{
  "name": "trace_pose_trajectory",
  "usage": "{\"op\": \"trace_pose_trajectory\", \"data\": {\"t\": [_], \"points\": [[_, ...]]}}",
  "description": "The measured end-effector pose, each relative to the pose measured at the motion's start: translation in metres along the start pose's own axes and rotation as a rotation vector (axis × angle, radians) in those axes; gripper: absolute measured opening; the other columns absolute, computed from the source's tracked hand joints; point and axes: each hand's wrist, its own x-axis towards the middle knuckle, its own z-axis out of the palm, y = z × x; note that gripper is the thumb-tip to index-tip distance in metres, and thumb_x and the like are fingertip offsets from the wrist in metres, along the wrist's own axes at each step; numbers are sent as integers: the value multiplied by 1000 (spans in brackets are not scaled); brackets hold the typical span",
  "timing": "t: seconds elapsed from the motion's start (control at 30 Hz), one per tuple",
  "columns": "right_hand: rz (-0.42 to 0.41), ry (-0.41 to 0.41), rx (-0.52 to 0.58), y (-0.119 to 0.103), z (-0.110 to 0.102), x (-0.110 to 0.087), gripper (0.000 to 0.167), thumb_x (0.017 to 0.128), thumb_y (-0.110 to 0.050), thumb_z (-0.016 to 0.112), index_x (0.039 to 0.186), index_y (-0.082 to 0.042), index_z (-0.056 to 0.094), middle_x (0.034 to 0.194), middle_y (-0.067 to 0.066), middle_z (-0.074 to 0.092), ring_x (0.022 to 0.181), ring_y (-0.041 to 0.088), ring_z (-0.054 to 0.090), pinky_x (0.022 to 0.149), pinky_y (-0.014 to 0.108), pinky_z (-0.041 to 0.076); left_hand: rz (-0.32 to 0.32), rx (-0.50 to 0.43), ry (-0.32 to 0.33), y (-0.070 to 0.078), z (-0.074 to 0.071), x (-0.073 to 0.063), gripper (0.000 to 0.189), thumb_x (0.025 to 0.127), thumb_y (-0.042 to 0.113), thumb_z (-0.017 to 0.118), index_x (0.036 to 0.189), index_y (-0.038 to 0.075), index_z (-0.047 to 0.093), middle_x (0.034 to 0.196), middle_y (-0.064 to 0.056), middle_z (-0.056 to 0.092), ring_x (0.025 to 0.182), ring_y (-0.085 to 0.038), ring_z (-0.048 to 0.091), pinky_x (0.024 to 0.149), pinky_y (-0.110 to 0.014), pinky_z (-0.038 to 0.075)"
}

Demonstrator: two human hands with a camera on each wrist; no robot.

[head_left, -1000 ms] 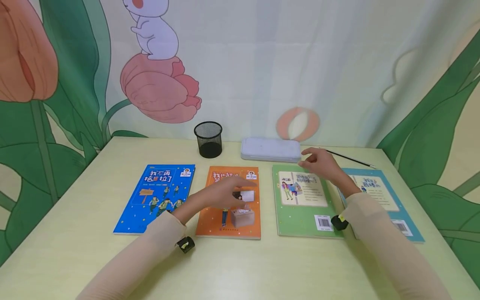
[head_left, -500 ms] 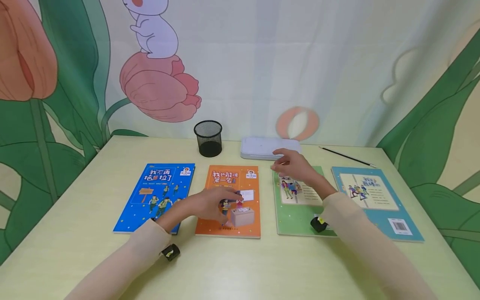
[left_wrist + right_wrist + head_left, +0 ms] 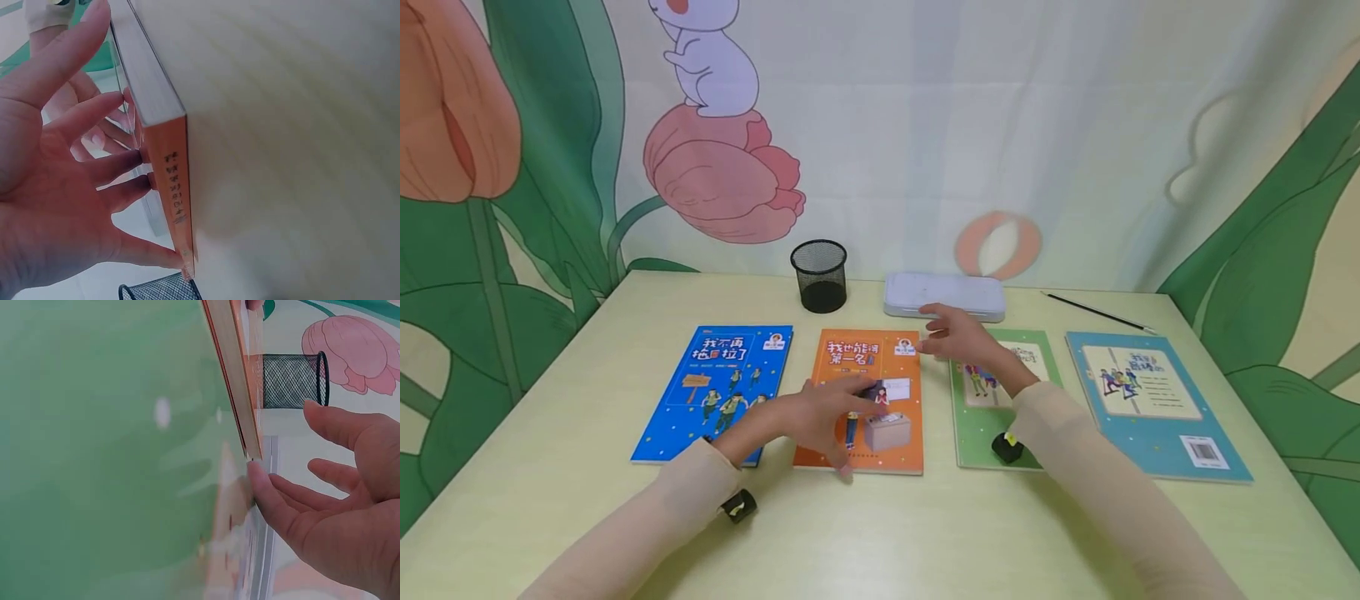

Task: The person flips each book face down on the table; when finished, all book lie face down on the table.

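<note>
An orange book (image 3: 889, 429) lies face up on the table, left of centre. Over its lower left part spreads my left hand (image 3: 816, 417), thumb near the front edge. In the left wrist view that hand's fingertips (image 3: 147, 181) meet the orange cover, and the little finger reaches the spine's end. My right hand (image 3: 962, 337) is at the same book's far right corner, over the green book (image 3: 973, 437). In the right wrist view one fingertip (image 3: 255, 469) is right at the orange book's corner. Both hands have loosely extended fingers and grip nothing.
A blue book (image 3: 700, 417) lies at the left, a teal book (image 3: 1153, 442) at the right. Along the back stand a black mesh pen holder (image 3: 820, 279) and a pale pencil case (image 3: 943, 293), with a black pencil (image 3: 1101, 312) beside them. A printed curtain (image 3: 880, 150) hangs behind.
My right hand has moved left, from between the green and teal books to the orange book's corner. My left hand has shifted left and nearer, its thumb now at the front edge.
</note>
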Motion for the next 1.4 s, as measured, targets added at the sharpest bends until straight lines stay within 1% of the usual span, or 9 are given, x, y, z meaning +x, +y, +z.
{"op": "trace_pose_trajectory", "data": {"t": [0.1,0.27,0.4,0.5,0.63,0.73,0.9,1.13,1.4], "points": [[13,-13,10,-2,5,3,72,93,-16,71,154,-5,34,149,31,44,136,43,49,103,48,51,-1,18,-8,2,1,0,93,69,38,91,150,29,47,167,-8,20,153,-34,16,114,-69,28],[48,-32,37,-6,12,8,79,90,-14,74,156,-7,31,151,30,42,139,42,45,101,45,53,-56,55,-22,8,3,2,95,68,37,92,150,35,44,168,-5,16,155,-32,11,112,-78,18],[82,-30,22,-12,16,11,81,89,-14,76,156,-11,31,151,27,43,138,40,47,99,44,54,-93,80,-34,11,3,3,97,67,35,92,150,38,43,169,-3,14,156,-31,7,109,-82,12],[87,-29,-11,-14,17,13,82,88,-13,77,156,-11,32,152,26,42,139,40,46,105,46,50,-103,91,-37,13,2,3,96,68,34,92,150,38,43,169,-3,14,156,-31,7,109,-81,14],[82,-28,-65,-14,18,15,83,86,-12,78,155,-8,33,154,26,41,143,40,41,114,49,41,-102,96,-40,15,2,3,95,69,33,92,150,39,43,169,-3,14,156,-31,7,110,-81,15],[85,-20,-99,-15,19,16,84,85,-13,79,155,-9,34,154,24,42,142,39,42,116,49,38,-105,102,-39,16,2,3,95,68,34,92,150,39,43,169,-4,14,156,-31,7,109,-81,15],[102,-11,-134,-19,19,17,84,84,-15,80,155,-11,35,152,21,46,140,37,46,115,49,39,-113,117,-31,17,3,2,96,69,37,91,150,39,42,169,-3,13,157,-32,5,108,-82,13],[99,-4,-129,-18,20,20,83,83,-14,81,154,-14,38,149,20,50,138,36,48,114,49,41,-118,149,-22,19,4,3,97,68,45,90,151,40,40,170,-4,11,157,-33,3,107,-83,14],[72,-16,-186,-18,22,25,73,86,-15,79,150,-10,44,139,21,57,123,34,58,104,45,49,-134,166,-14,20,5,5,96,68,46,90,150,42,41,169,-2,13,157,-31,4,106,-83,17]]}}
